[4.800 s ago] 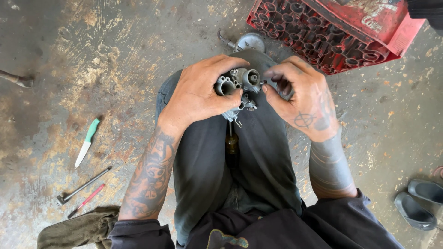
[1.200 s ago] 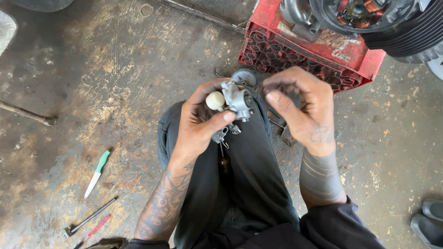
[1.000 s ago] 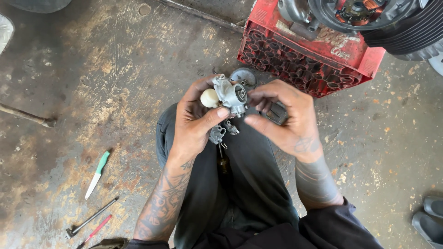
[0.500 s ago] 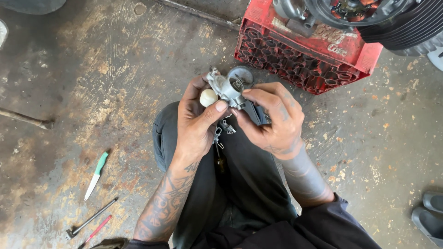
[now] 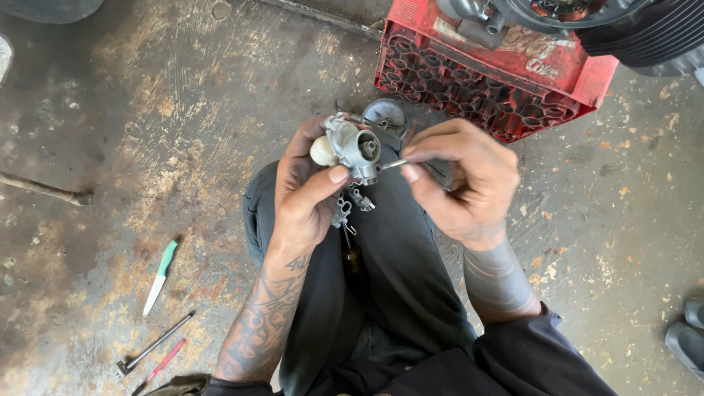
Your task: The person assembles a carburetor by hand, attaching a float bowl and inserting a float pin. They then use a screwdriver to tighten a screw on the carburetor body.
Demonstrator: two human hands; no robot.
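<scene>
At the far left a long dark metal rod lies on the stained concrete floor. Nearer the person, a green-handled knife, a slim metal bar tool and a thin red tool lie well apart from the leg, with bare floor between them and the knee.

The left hand is closed around a small metal carburetor, held above the knee of the dark trousers. The carburetor is dull grey cast metal, grimy, with a round bore facing up and a cream rounded piece at its left side beside the fingers. Small linkage parts dangle below it.

The right hand pinches a thin metal tool between thumb and forefinger; its tip touches the carburetor's right side. Just behind the carburetor a round grey metal part sits on the floor.

Behind the hands stands a red plastic crate, close to the knuckles, with an engine on it. To the right the floor lies open as far as a grey sandal at the edge.
</scene>
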